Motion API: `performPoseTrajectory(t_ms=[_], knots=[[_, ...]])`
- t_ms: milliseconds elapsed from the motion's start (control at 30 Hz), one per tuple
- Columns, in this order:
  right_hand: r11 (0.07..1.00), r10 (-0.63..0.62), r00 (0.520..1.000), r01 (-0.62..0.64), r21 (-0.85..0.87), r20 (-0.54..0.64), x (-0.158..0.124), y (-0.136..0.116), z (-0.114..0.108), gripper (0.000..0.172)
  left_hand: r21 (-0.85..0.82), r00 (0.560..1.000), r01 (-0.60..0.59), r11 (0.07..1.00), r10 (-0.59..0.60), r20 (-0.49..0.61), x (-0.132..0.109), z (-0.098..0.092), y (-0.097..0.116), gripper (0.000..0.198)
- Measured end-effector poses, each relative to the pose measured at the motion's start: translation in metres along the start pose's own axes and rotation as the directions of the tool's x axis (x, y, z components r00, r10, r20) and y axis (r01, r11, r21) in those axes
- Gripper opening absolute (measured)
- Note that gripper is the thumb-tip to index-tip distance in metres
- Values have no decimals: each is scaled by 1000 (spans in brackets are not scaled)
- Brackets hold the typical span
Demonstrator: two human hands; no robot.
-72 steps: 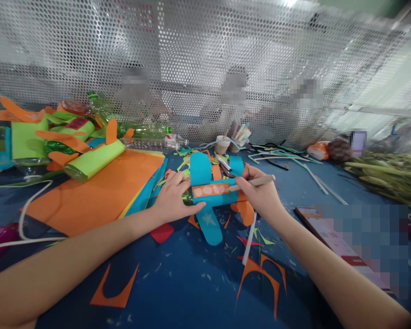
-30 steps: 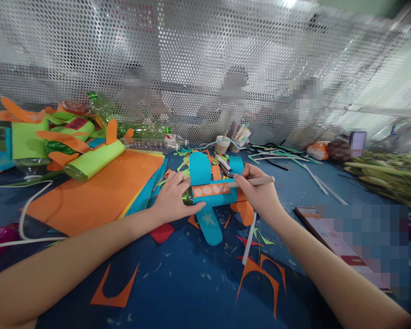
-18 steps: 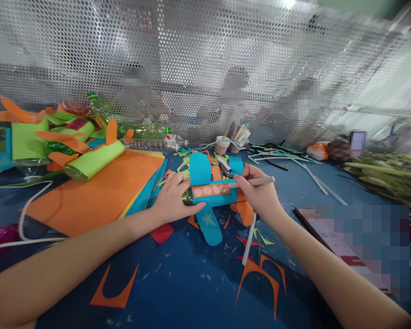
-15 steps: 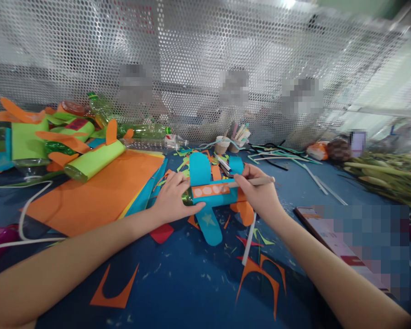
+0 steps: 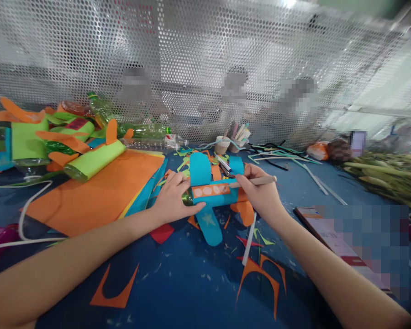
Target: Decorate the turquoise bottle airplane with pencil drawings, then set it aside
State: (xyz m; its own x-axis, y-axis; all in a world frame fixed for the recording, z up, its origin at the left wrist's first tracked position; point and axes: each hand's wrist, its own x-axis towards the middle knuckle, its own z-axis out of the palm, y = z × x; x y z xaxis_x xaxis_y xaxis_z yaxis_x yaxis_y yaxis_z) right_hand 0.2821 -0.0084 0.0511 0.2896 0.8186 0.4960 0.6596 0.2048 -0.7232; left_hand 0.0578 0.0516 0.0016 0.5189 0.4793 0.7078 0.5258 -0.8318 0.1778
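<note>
A toy plane (image 5: 212, 199) made from a green plastic bottle wrapped in blue paper lies in front of me, with blue wings and orange paper at its tail. Along its side runs an orange strip (image 5: 210, 189) bearing a row of white ovals. My left hand (image 5: 173, 195) grips the bottle's bare green end, thumb along the near side. Between the fingers of my right hand (image 5: 260, 189) is a pale marker-like pen (image 5: 263, 180), its tip at the right end of the strip. A star marks the near wing (image 5: 208, 219).
Orange paper sheets (image 5: 99, 192) and finished bottle planes (image 5: 94, 160) lie on the left. Cups of pens (image 5: 238, 139) stand at the back before a perforated metal screen (image 5: 192, 68). Paper scraps (image 5: 260, 269) dot the blue table. A phone (image 5: 329, 237) lies on the right.
My right hand and the pen have shifted very slightly to the right. The plane and my left hand stay in place.
</note>
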Motion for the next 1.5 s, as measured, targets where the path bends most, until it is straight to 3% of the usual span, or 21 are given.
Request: performPoseTrajectory(t_ms=[1500], knots=[[1000,-17,1000,17,20,-3,1,0,-1,25,-8,1000,19,1000,-19,11,-1,1,0,43]])
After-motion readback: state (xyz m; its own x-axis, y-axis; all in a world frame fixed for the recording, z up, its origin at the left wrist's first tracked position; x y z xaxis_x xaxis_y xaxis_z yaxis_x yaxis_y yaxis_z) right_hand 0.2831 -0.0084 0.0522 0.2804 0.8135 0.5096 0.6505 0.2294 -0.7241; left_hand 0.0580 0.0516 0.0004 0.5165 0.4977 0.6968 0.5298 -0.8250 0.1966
